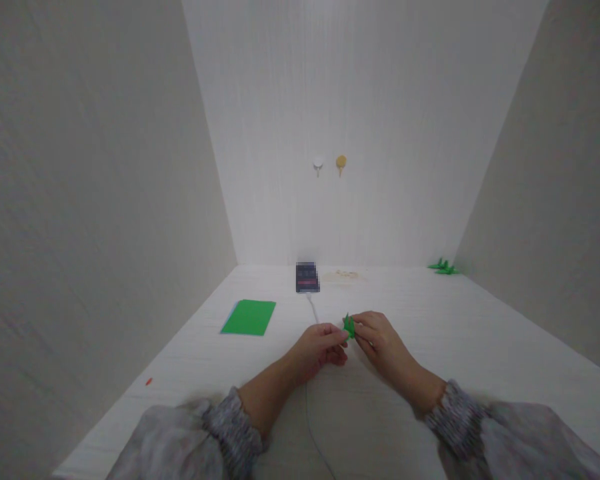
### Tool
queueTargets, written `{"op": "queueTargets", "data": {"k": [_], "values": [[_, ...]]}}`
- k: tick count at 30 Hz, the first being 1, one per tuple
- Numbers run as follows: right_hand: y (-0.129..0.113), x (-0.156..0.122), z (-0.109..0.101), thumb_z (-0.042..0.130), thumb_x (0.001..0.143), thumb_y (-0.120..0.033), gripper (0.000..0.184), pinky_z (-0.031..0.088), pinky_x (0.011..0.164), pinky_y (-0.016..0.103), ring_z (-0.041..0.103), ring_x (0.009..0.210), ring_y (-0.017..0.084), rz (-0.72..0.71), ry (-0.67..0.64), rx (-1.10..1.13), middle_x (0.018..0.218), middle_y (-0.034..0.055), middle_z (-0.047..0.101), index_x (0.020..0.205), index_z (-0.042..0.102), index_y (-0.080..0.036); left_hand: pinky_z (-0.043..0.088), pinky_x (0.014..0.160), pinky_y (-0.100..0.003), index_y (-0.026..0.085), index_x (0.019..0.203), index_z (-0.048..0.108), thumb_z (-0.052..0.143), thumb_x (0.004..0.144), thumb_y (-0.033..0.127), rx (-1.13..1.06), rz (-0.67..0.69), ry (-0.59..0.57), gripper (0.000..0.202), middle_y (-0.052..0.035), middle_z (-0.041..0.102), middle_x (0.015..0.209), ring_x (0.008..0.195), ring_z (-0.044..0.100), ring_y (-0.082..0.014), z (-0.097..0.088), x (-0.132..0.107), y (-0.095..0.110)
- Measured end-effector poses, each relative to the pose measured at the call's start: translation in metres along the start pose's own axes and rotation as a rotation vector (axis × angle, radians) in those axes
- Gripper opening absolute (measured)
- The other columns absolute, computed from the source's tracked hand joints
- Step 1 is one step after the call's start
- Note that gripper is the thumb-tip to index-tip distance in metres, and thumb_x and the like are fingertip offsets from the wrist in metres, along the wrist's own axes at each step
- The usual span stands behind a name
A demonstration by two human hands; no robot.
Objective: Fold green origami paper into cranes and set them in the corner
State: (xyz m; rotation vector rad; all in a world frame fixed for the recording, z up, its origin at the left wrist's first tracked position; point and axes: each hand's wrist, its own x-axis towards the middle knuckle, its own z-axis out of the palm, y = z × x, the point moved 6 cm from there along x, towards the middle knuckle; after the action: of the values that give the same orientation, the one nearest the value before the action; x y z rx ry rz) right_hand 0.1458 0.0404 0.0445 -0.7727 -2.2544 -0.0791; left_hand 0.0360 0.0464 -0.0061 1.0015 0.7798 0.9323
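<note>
A small piece of folded green paper [349, 326] with a pointed tip is held between both hands above the middle of the table. My left hand [325, 343] pinches its lower left side between thumb and fingers. From the right, my right hand [379, 337] is closed on the other side, its fingertips hiding part of the folds. To the left lies a stack of square green paper [250, 317], flat on the table. Several folded green paper figures [444, 267] with pointed ends, like origami cranes, sit together in the far right corner.
A phone [307, 277] lies near the back wall, its white cable [310, 427] running toward me under my left arm. Right of it is a faint pale thing [347, 274]. A small red piece [149, 381] lies at the left edge. White [318, 164] and yellow [341, 162] hooks hang on the wall.
</note>
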Motion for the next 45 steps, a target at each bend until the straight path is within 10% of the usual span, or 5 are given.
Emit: {"op": "queueTargets", "data": {"k": [10,19,45], "values": [[-0.006,0.002,-0.011,0.048,0.076,-0.017,0.03,0.042,0.081,0.039,0.05,0.096,0.02,0.069,0.139,0.218,0.102,0.0074,0.056,0.105,0.055,-0.024,0.037,0.05,-0.022,0.011,0.061,0.052,0.065,0.06,0.038,0.093,0.08,0.041,0.03,0.0001,0.053,0.056,0.047,0.05,-0.008,-0.004,0.0,0.005],[0.003,0.001,-0.01,0.057,0.073,-0.019,0.006,0.042,0.077,0.038,0.048,0.091,0.02,0.231,0.202,0.225,0.092,0.0064,0.055,0.072,0.063,-0.022,0.042,0.06,-0.025,0.01,0.071,0.059,0.071,0.054,0.026,0.103,0.058,-0.022,0.027,-0.0009,0.058,0.06,0.056,0.055,-0.0104,0.002,0.001,0.0],[0.003,0.002,-0.016,0.055,0.074,-0.021,0.013,0.043,0.07,0.033,0.051,0.082,0.018,0.298,0.288,0.31,0.081,0.0035,0.056,0.062,0.059,-0.021,0.038,0.052,-0.023,0.012,0.055,0.059,0.072,0.048,0.022,0.25,0.134,0.096,0.018,0.0009,0.057,0.047,0.046,0.051,-0.0097,0.0,0.001,0.009]]}}
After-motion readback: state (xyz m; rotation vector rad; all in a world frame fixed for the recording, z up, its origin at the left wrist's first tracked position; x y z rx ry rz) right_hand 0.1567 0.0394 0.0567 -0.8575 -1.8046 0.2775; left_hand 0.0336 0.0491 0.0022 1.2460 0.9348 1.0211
